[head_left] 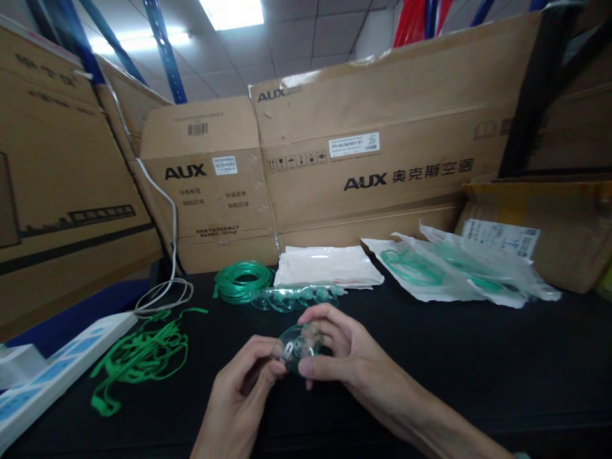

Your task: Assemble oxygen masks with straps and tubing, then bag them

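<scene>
At the black counter (pixel 444 389), both hands work together on one clear mask (pixel 299 347), held over the near part of it. The right hand (pixel 356 357) wraps the mask's right side, thumb on the near face and fingers behind; the left hand (pixel 239 386) pinches its left edge. Both hands' fingers are clamped on the mask. The step in hand looks like fine handling of the small white tab (pixel 287 350) beside the left fingertips. The next move seems to call for a steady right grip and light left pressure, since the thin shell could flex or slip. The right thumb hides part of the shell, so how firmly the tab sits cannot be told.

Around the mask, the wide carton (pixel 406 143) stands well beyond, walling off the back, with a left carton (pixel 62 146) far to its left and a brown box (pixel 568 233) far right. Filled pouches (pixel 459 271) lie beyond it to the right, the power strip (pixel 71 366) well left, flat pouches (pixel 329 266) beyond. Tangled straps (pixel 143 357), left of the mask, could snag a sleeve; the green coil (pixel 243 280) sits beyond and left, and the other masks (pixel 296 298), just beyond, could be knocked.
</scene>
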`<state>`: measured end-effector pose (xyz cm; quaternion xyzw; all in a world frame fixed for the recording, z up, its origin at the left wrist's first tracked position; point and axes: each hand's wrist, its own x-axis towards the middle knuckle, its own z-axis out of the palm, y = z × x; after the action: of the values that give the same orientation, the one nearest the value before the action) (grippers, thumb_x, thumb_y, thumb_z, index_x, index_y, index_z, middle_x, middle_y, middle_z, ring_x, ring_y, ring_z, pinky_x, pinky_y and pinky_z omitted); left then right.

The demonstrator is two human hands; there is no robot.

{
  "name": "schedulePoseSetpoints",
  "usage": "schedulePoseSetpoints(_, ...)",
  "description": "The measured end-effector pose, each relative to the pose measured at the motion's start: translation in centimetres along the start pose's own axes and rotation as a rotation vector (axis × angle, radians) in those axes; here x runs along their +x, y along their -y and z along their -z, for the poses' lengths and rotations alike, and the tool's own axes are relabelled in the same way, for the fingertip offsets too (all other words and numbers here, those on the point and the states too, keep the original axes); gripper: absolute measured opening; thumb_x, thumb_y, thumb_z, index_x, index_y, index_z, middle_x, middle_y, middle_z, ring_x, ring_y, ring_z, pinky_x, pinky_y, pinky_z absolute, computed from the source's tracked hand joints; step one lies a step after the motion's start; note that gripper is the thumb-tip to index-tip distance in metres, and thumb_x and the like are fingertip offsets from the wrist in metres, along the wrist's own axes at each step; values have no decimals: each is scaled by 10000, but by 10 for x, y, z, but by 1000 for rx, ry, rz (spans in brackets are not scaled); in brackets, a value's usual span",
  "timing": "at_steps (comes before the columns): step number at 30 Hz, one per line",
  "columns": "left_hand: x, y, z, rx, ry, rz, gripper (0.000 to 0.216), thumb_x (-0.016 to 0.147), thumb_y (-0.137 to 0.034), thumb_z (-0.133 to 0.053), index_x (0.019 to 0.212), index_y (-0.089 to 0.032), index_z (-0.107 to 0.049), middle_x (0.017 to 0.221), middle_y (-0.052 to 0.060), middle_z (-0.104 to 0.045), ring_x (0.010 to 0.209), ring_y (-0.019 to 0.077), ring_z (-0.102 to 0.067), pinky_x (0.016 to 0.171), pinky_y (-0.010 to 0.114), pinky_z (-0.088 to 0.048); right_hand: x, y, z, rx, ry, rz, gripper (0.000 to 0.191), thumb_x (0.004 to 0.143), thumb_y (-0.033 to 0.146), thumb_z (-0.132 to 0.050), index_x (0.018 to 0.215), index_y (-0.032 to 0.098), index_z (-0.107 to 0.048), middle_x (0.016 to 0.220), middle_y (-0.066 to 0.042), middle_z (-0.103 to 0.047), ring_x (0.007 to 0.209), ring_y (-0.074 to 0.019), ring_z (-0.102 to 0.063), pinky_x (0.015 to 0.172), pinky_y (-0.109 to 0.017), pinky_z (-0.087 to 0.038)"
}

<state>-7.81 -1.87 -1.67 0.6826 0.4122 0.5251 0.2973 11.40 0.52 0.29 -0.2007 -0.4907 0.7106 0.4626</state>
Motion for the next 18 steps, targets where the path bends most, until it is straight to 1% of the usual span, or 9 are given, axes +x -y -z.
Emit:
schedulePoseSetpoints(2, 0, 0, 0, -4, -23, 4, 206, 926, -353, -635, 824, -200, -728, 804, 33, -662, 749, 162, -621, 693, 191, -514, 1, -3, 1, 74, 17, -2, 496, 650, 199, -905, 1055, 179, -621, 846, 10, -659, 764, -142, -610, 618, -245, -502)
schedulePoseSetpoints(4, -1, 0, 1, -10, -38, 15, 201, 935, -358, -628, 854, -203, -726, 788, 21, -647, 731, 150, -611, 678, 177, -510, 2, -4, 2, 122, 21, -16, 432, 693, 228, -885, 1037, 145, -638, 807, -2, -663, 750, -140, -619, 632, -248, -512)
schedulePoseSetpoints(7, -2, -1, 4, -40, -13, 27, 184, 938, -352, -631, 880, -203, -723, 815, 20, -658, 770, 152, -627, 723, 181, -519, 2, -3, 1, 134, 62, -79, 336, 723, 267, -867, 941, 97, -675, 789, -39, -678, 749, -137, -620, 662, -251, -521)
schedulePoseSetpoints(11, -2, -5, 3, -115, -3, -2, 231, 909, -383, -672, 791, -188, -705, 773, 14, -649, 726, 142, -623, 681, 169, -514, 1, 0, 0, 120, 121, -146, 290, 727, 301, -859, 841, 101, -684, 765, -38, -664, 702, -126, -594, 626, -244, -502)
schedulePoseSetpoints(14, -2, -7, 2, -120, -20, -12, 282, 894, -414, -686, 742, -176, -683, 741, 15, -631, 687, 136, -599, 640, 164, -501, -1, 2, 0, 65, 112, -144, 272, 731, 303, -857, 833, 107, -698, 754, -26, -662, 685, -111, -584, 614, -218, -453)
schedulePoseSetpoints(18, -1, -5, 2, -70, -27, 1, 292, 902, -419, -674, 752, -169, -693, 723, 15, -590, 669, 132, -563, 619, 172, -482, -2, 0, 0, -11, 60, -91, 275, 729, 314, -861, 879, 117, -741, 796, -31, -700, 716, -113, -603, 675, -225, -436)
